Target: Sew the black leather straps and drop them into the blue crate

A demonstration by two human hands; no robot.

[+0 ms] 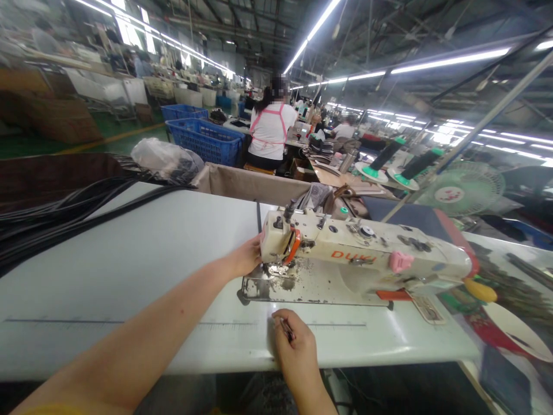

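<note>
My left hand reaches to the left end of a cream sewing machine, behind its needle area. The machine's head hides most of the fingers, so I cannot see whether they hold anything. A narrow dark strip lies on the table just beyond that hand. My right hand is closed near the table's front edge, in front of the machine bed. Inside its curled fingers shows part of a small metal tool, its kind mostly hidden.
Long black strips lie across the white table at left. A fabric-lined bin stands behind the table. Thread cones and a fan are at right. Another person sits ahead beside blue crates.
</note>
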